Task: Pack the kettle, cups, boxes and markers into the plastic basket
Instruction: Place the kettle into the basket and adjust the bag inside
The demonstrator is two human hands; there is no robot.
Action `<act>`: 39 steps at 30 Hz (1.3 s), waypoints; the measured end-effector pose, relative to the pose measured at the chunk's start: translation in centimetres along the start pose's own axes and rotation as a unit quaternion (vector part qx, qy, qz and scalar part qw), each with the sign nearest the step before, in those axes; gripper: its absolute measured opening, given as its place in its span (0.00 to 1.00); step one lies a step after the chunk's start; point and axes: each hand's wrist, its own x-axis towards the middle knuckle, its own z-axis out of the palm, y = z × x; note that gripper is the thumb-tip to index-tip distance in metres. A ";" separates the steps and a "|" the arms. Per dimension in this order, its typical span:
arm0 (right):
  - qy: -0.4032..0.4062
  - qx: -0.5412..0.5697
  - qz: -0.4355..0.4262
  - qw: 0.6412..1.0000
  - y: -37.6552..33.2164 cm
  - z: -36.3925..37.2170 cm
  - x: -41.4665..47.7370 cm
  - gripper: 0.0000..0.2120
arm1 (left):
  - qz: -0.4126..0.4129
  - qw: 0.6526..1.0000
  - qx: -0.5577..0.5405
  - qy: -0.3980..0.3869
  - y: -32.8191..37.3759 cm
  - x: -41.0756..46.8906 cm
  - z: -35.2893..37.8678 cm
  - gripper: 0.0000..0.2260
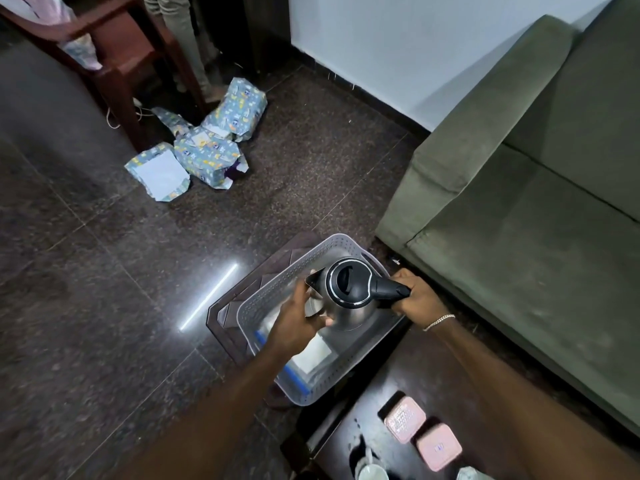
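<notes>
A steel kettle (pixel 349 299) with a black lid and handle is inside the far half of the grey plastic basket (pixel 263 306). My right hand (pixel 415 299) grips the black handle. My left hand (pixel 298 320) presses against the kettle's steel side near the spout. A clear bag with a blue strip and white paper (pixel 311 358) lies in the basket's near half. Two pink boxes (pixel 405 422) (pixel 439 445) sit on the dark table (pixel 353 431) at bottom right, with a white cup (pixel 372 472) at the frame's lower edge. No markers are visible.
The basket rests on a dark wooden stool (pixel 235 299) on the granite floor. A green sofa (pixel 519 188) fills the right side. Gift-wrapped parcels (pixel 207 147) lie on the floor beside a red-brown chair (pixel 114 57), where another person's legs (pixel 183 39) stand.
</notes>
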 end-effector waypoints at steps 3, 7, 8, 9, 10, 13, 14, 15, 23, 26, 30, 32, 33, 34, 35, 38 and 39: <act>0.002 0.001 0.004 1.000 0.2 -0.2 0.3 0.18 | 0.000 1.000 -0.001 0.009 0.2 -0.1 0.1 0.42; -0.004 -0.012 -0.002 1.000 0.4 -0.2 0.5 0.15 | -0.006 1.000 0.011 0.015 0.1 -0.1 0.0 0.42; -0.003 -0.018 -0.006 1.000 0.4 -0.2 0.5 0.12 | -0.009 1.000 0.012 0.012 0.0 -0.1 -0.1 0.42; 0.001 -0.028 -0.010 1.000 0.5 -0.2 0.4 0.11 | -0.012 1.000 0.010 0.006 0.0 0.0 -0.2 0.42; 0.009 -0.043 -0.013 0.999 0.6 -0.2 0.3 0.11 | -0.015 1.000 0.004 0.000 -0.1 0.1 -0.4 0.41; 0.057 -0.103 0.019 0.993 0.8 0.1 -0.3 0.23 | -0.029 0.999 -0.013 -0.012 -0.8 0.3 -0.8 0.42; 0.091 -0.125 0.040 0.987 0.8 0.3 -0.7 0.29 | -0.035 0.999 -0.007 -0.010 -1.2 0.3 -0.9 0.43; 0.135 -0.148 0.050 0.978 0.8 0.7 -1.2 0.35 | -0.040 0.999 0.014 -0.006 -1.7 0.3 -1.2 0.43; 0.293 -0.166 -0.107 0.936 -0.6 10.4 -7.0 0.25 | -0.116 0.927 0.354 -0.048 -5.4 -0.1 -3.7 0.39; 0.154 -0.093 -0.089 0.980 -0.8 15.4 -7.8 0.20 | -0.113 0.903 0.409 -0.072 -6.1 -0.5 -3.6 0.38; 0.006 -0.155 -0.012 0.988 0.6 20.3 -7.1 0.18 | -0.112 0.888 0.439 -0.075 -6.1 -0.3 -3.4 0.32; -0.042 -0.189 0.022 0.981 1.2 21.8 -6.5 0.18 | -0.121 0.888 0.439 -0.070 -6.1 -0.1 -3.4 0.30; -0.061 -0.199 0.038 0.977 1.3 22.3 -6.1 0.19 | -0.126 0.891 0.431 -0.067 -6.1 0.0 -3.4 0.28; -0.075 -0.205 0.049 0.975 1.4 22.6 -5.8 0.21 | -0.134 0.898 0.415 -0.063 -6.1 0.2 -3.5 0.25; -0.081 -0.207 0.056 0.973 1.3 22.8 -5.4 0.22 | -0.143 0.906 0.394 -0.057 -6.1 0.3 -3.6 0.21; -0.087 -0.191 0.064 0.976 0.9 23.1 -4.6 0.26 | -0.168 0.925 0.337 -0.049 -5.6 0.8 -4.1 0.14; -0.088 -0.190 0.067 0.976 0.7 23.2 -4.4 0.27 | -0.170 0.930 0.322 -0.051 -5.5 0.8 -4.3 0.14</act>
